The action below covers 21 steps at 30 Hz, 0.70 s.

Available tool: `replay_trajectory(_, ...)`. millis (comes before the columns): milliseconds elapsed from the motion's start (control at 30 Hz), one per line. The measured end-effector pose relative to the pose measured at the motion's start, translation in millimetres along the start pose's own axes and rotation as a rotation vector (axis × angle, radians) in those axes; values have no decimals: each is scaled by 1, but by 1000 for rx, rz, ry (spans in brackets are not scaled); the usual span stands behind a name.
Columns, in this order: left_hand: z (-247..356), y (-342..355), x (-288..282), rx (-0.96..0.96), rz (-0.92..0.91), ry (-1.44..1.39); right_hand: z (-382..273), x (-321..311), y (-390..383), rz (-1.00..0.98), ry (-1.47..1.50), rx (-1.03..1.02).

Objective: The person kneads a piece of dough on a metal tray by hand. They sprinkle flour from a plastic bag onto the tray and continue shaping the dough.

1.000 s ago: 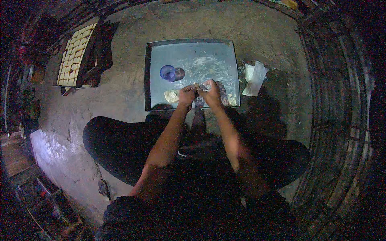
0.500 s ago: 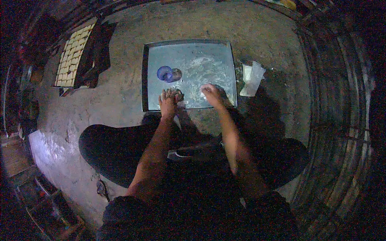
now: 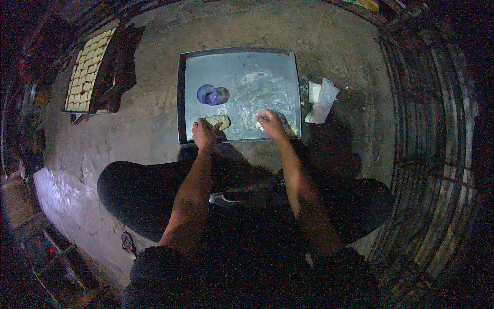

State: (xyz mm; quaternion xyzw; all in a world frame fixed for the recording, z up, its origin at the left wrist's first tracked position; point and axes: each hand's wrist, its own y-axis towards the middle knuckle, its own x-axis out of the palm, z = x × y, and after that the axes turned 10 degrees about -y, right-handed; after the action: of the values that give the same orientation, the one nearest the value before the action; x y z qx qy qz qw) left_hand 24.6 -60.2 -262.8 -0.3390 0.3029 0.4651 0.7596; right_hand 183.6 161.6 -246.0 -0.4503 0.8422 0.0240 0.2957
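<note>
A shallow metal tray [image 3: 247, 56], dusted with white flour-like powder, lies on the floor in front of me. Near its front left, my left hand [image 3: 203, 134] curls around the left end of a pale, oblong piece of dough [image 3: 219, 121], its thumb along the near side. My right hand [image 3: 270, 124] rests low over the tray's front right with bent fingers drawn together. White shows at its fingertips, too small to make out. Beyond the dough stands a translucent blue cup [image 3: 208, 95], casting a shadow to its right.
Right of the tray, a clear plastic bag [image 3: 323, 103] with white contents lies on the floor. Farther left is a second tray [image 3: 91, 69] filled with rows of pale oblong pieces. Dark slatted boards [image 3: 429, 139] line the right side. My crossed legs border the tray's near edge.
My left hand has gone from lying spread over the dough to curling round its left end, uncovering most of the piece. My right hand stays nearly still.
</note>
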Motion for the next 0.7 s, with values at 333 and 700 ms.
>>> replay_trajectory(333,-32,34,17,-100,-61,-327,13,11,17,110,-95,22)
replay_trajectory(700,-14,5,7,168,122,-145,34,26,29,130,-143,-172)
